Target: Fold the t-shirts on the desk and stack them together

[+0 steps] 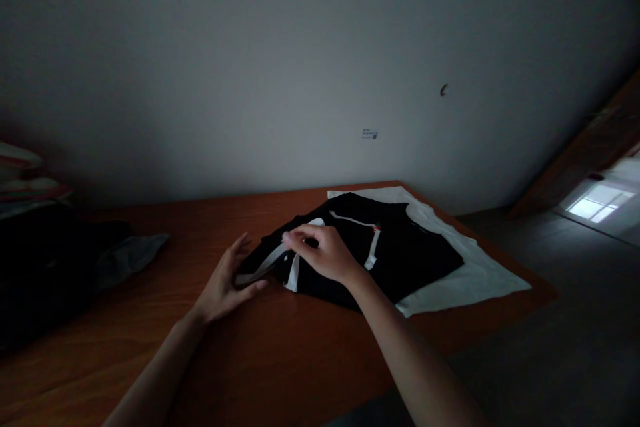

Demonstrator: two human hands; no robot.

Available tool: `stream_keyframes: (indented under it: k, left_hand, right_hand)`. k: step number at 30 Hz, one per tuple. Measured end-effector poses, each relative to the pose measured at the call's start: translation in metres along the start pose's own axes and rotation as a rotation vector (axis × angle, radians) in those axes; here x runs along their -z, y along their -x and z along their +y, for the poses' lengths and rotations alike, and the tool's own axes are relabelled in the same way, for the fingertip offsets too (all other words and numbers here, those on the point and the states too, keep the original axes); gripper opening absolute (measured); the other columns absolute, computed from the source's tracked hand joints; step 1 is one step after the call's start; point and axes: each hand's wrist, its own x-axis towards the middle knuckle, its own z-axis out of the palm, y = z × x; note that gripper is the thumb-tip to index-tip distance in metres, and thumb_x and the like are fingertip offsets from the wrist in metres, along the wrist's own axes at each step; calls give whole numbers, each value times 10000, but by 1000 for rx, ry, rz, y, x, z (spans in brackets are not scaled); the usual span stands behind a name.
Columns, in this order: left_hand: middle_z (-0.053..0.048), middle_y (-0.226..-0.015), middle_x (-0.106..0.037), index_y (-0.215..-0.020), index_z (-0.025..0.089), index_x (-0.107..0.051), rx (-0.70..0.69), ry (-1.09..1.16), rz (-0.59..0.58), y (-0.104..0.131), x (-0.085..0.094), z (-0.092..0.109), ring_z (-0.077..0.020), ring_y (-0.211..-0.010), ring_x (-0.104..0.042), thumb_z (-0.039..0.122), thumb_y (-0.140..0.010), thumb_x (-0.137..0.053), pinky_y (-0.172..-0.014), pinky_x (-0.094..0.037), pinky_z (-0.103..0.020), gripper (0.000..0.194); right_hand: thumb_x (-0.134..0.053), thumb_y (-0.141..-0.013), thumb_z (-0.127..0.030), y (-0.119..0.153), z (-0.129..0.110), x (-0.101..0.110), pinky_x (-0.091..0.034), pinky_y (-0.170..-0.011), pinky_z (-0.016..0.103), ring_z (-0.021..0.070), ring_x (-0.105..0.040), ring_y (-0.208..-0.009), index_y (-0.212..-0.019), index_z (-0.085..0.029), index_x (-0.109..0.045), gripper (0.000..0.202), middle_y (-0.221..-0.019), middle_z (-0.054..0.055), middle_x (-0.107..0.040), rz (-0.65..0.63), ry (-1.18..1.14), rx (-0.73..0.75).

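A black garment (407, 250) with white stripes lies spread over a white cloth (465, 280) near the table's right end. A narrow white strip with a small red mark crosses its middle. My right hand (323, 250) pinches the garment beside a white stripe, thumb and fingertips together, lifting that part slightly. My left hand (227, 283) is open at the garment's left end, fingers and thumb apart, with the white-striped edge between them. Whether its fingers touch the fabric, I cannot tell. The dim light hides the folds in the black fabric.
The brown wooden table (280, 360) stands against a grey wall (250, 80). At the left sits a dark heap (45, 273) with a grey cloth (133, 257) beside it and folded striped fabric (30, 187) above. The floor (530, 360) shows past the table's right edge.
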Motion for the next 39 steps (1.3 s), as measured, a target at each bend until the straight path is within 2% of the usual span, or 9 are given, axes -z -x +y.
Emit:
stream_keyframes:
  k: [4,7,9,14,23,28,34,36,39]
  left_hand:
    - [-140,-1515,-503,-1548,279,-327,-26,-114,-57,-2,0,1,-333,-1350,-529,566,-819,-719,-1117,-459,-525,876]
    - [-131,-1415,-592,-1503,261,-423,-17,-166,-89,-5,0,5,-334,-1299,-567,567,-840,-689,-1084,-489,-509,777]
    - [-128,-1378,-618,-1479,246,-458,-14,-182,-89,-6,0,7,-329,-1280,-583,570,-848,-674,-1076,-498,-497,742]
    - [-119,-1388,-621,-1440,247,-501,-35,-180,-82,-6,-1,6,-313,-1292,-588,568,-859,-656,-1090,-499,-475,682]
    - [-131,-1393,-621,-1435,239,-502,-6,-142,-92,-6,0,11,-324,-1298,-591,581,-859,-647,-1094,-499,-494,685]
    - [-152,-1435,-595,-1458,217,-470,8,-142,-115,-6,0,9,-328,-1306,-590,585,-844,-662,-1094,-498,-484,741]
    - [-141,-1411,-617,-1466,223,-461,30,-167,-119,-4,1,12,-334,-1282,-606,596,-836,-676,-1074,-505,-489,763]
    - [-136,-1400,-623,-1455,225,-475,32,-170,-130,-4,2,15,-333,-1279,-605,600,-844,-666,-1077,-499,-492,741]
    - [-137,-1387,-627,-1422,215,-511,28,-185,-161,-4,3,19,-332,-1279,-598,610,-853,-651,-1086,-490,-497,706]
  right_hand:
    - [-590,-956,-321,11,41,32,-465,-1013,413,278,-635,-1151,-1195,-142,-669,309,-1226,167,-685,269,604,-339]
    - [-638,-928,-474,26,76,52,-475,-975,503,385,-560,-1250,-1292,-80,-609,537,-1328,273,-583,219,892,-742]
    - [-634,-930,-501,36,92,58,-482,-943,503,393,-552,-1251,-1255,-98,-633,518,-1321,266,-580,171,951,-877]
    - [-562,-985,-294,47,106,55,-457,-931,444,307,-584,-1197,-1058,-205,-695,176,-1277,144,-632,198,981,-807]
    - [-387,-1054,-293,26,98,49,-416,-766,300,208,-671,-959,-1060,-202,-607,238,-1039,89,-718,344,894,-746]
    - [-422,-1025,-298,8,85,32,-427,-828,294,218,-675,-971,-1002,-202,-614,216,-1031,93,-734,573,668,-542]
    - [-494,-993,-453,-4,74,22,-498,-879,297,224,-705,-994,-931,-226,-665,291,-989,80,-756,348,326,-282]
    - [-553,-958,-438,2,82,35,-477,-986,347,256,-657,-1145,-1039,-195,-680,286,-1136,128,-729,395,436,-389]
    - [-610,-914,-439,20,101,65,-418,-1074,489,348,-525,-1333,-1326,-146,-588,506,-1394,219,-584,493,691,-788]
